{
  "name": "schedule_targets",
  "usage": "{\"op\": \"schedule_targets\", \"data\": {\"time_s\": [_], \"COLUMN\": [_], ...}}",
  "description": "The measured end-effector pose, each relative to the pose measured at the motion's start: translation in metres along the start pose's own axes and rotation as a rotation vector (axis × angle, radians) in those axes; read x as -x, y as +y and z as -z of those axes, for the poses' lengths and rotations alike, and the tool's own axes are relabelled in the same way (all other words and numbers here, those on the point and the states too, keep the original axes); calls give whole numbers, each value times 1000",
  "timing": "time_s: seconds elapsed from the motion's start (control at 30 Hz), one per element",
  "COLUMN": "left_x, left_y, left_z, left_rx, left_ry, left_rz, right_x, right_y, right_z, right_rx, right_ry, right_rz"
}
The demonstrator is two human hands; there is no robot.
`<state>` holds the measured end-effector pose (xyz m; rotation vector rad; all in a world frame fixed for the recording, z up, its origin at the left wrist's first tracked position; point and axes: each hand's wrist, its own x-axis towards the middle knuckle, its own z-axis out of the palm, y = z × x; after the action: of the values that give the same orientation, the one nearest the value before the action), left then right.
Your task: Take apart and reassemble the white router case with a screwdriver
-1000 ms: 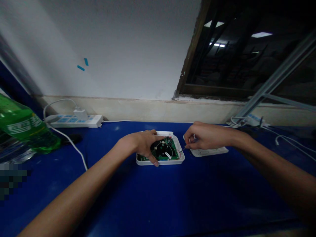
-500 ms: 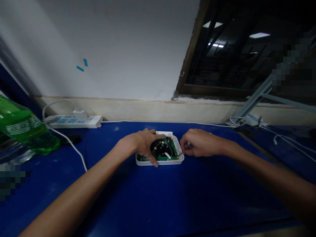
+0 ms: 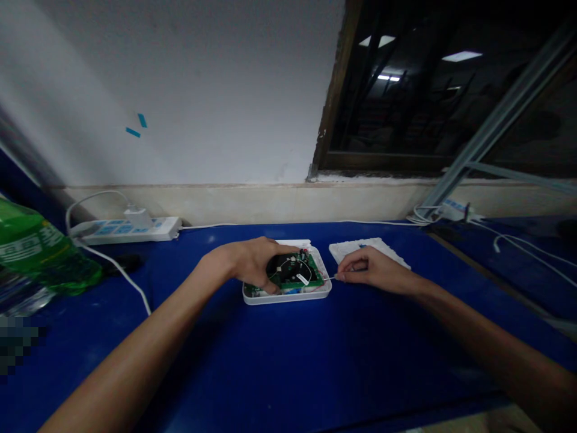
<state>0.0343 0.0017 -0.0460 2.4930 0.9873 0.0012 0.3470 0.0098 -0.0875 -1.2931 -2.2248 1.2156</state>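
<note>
An open white plastic case (image 3: 288, 297) lies on the blue table, with a green circuit board (image 3: 315, 273) in it. The board carries a large black round area, a thin white looped wire and a small white label (image 3: 302, 279). My left hand (image 3: 255, 261) grips the board from the left, thumb at the near edge and fingers along the far edge. Something blue shows beneath the board's near edge. Just right of the case, my right hand (image 3: 363, 267) pinches a thin pale wire-like piece (image 3: 331, 278) that reaches to the board's right edge.
A white flat piece (image 3: 383, 248) with rough edges lies behind my right hand. At the back left stands a power strip (image 3: 166, 230) with a plugged-in charger and a white cable. A green bottle (image 3: 40, 252) is far left; another power strip (image 3: 453, 209) with cables sits back right.
My right hand has shifted slightly right and its fingers have changed their pinch; the white flat piece behind it now shows. The board's near edge appears raised, showing blue beneath. The view has shifted slightly.
</note>
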Motion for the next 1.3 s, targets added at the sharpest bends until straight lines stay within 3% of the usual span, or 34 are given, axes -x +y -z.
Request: {"op": "schedule_targets", "data": {"time_s": [0.4,0.57,0.63,0.7,0.77,0.9,1.03,1.3], "left_x": [-7,-6,-6,-7,-8,-7,-6,-3], "left_y": [7,9,9,9,10,13,15,12], "left_z": [-6,-8,-9,-10,-10,-9,-7,-4], "left_rx": [-166,-231,-265,-291,-301,-312,-323,-270], "left_ry": [67,109,120,128,130,130,107,98], "left_rz": [78,81,92,100,105,123,155,150], "right_x": [5,16,25,33,35,21,-2,-12], "right_y": [4,-6,-12,-17,-21,-21,-17,-9], "right_z": [-11,5,11,8,-5,-45,-66,-64], "right_rx": [-108,28,128,287,498,746,934,909], "right_ry": [73,45,128,304,459,531,508,346], "right_rz": [-24,-3,-3,-40,-87,16,88,125]}}
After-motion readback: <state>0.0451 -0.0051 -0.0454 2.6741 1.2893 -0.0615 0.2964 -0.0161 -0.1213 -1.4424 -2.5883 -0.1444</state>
